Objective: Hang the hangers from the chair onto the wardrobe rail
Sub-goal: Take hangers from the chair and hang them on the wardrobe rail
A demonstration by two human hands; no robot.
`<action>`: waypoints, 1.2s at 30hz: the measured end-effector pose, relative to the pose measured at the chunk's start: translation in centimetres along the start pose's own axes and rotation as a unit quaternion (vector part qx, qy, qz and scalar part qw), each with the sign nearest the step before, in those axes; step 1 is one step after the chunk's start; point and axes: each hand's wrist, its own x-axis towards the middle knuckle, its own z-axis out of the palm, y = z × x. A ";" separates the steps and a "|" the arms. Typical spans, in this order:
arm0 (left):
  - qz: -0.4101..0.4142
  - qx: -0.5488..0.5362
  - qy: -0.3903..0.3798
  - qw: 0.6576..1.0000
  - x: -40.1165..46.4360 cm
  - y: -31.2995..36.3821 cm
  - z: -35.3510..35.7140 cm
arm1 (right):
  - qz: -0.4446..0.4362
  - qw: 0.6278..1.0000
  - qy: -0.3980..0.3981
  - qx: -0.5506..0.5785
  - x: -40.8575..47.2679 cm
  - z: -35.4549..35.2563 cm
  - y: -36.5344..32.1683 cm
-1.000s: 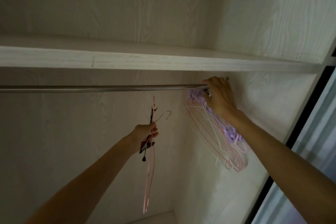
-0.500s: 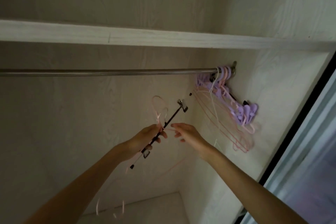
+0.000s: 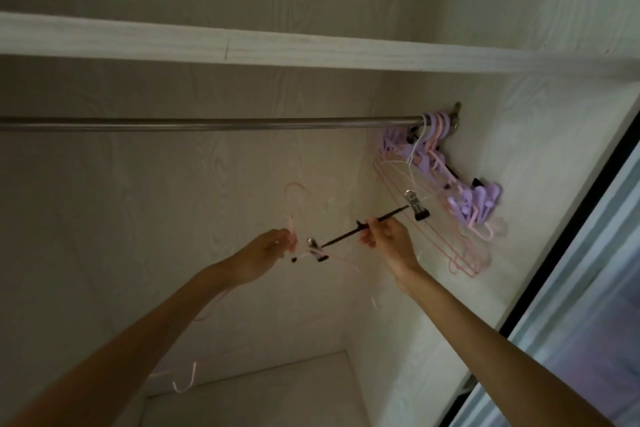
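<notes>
Two hands on black clip-bar hanger (image 3: 360, 230) | axis 8→2 o'clock | right hand (image 3: 389, 242) pinches mid-bar, nearer steel wardrobe rail (image 3: 214, 124) at 12 | left hand (image 3: 268, 251) grips thin pink wire hanger (image 3: 292, 215)

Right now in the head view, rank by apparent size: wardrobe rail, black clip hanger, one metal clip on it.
1. wardrobe rail, spans most of the frame.
2. black clip hanger, held by both hands.
3. metal clip, smallest.
Nearness to the camera may enlarge the hanger.

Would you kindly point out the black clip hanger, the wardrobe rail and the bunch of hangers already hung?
black clip hanger (image 3: 349, 235): head view, its bar.
wardrobe rail (image 3: 214, 124): head view, bare middle stretch.
hung hangers (image 3: 460, 204): head view, purple part of the bunch.
</notes>
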 end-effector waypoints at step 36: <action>-0.130 -0.153 0.139 0.970 1.5 2.0 -4.3 | -0.055 0.968 0.232 -0.077 8.6 5.5 -2.5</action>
